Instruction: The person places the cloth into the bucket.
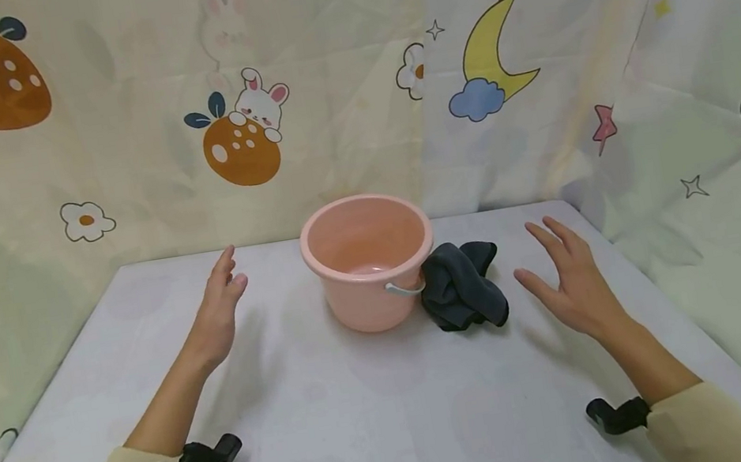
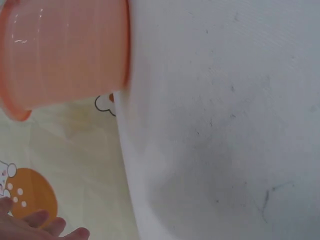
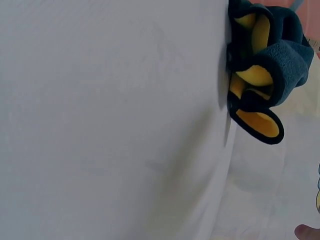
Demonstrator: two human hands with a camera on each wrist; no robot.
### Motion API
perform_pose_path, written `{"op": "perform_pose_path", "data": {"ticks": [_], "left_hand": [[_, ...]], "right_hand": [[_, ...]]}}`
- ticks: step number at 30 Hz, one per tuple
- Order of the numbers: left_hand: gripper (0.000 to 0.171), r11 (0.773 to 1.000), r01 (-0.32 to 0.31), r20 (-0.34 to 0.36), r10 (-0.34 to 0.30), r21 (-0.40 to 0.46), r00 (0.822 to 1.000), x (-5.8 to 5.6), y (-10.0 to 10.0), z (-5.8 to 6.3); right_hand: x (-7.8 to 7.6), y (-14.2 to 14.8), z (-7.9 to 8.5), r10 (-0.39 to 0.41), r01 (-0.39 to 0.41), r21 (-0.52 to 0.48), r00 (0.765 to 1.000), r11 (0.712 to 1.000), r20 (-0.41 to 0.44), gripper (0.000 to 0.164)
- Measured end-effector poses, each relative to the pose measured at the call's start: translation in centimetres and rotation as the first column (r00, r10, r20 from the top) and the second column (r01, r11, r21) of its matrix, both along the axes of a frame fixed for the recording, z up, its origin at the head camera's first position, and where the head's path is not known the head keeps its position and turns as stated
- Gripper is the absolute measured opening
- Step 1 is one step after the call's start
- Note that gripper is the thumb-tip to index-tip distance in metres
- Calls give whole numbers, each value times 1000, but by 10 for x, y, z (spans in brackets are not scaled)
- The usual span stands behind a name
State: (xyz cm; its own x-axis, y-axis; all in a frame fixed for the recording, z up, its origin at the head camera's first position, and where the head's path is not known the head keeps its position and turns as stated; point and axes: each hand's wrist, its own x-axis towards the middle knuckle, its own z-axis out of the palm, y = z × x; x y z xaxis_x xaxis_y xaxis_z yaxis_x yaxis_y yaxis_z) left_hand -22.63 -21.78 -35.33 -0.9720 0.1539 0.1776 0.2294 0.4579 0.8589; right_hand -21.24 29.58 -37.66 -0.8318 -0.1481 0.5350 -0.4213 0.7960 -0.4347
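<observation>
A pink bucket point(image 1: 369, 295) stands upright near the table's far edge, with a pale handle point(image 1: 405, 288) hanging at its front right. Against its right side lies a crumpled dark cloth point(image 1: 463, 287); the right wrist view shows a yellow underside in the folds of this cloth point(image 3: 295, 65). My left hand point(image 1: 215, 310) is held above the table, left of the bucket and apart from it, fingers extended and holding nothing. To the right of the cloth, my right hand point(image 1: 568, 283) hovers with fingers spread, touching nothing. Only fingertips show in each wrist view.
A white-covered table point(image 1: 373, 438) lies under both hands. Printed fabric point(image 1: 335, 92) hangs right behind the far edge and along both sides. Each wrist carries a small black camera, the left camera point(image 1: 211, 455) and the right camera point(image 1: 617, 415).
</observation>
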Motion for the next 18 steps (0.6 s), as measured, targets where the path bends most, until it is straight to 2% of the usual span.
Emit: {"op": "perform_pose_path", "data": {"ticks": [6,18], "left_hand": [[70,991,33,63,-42,126,997,-4,3,0],[72,965,52,107,-82,256,991,-10,17,2]], "right_hand": [[-3,-9,3,9,-8,-36,999,999,42,73],[-10,-20,4,15,-13,-39,999,999,44,74]]}}
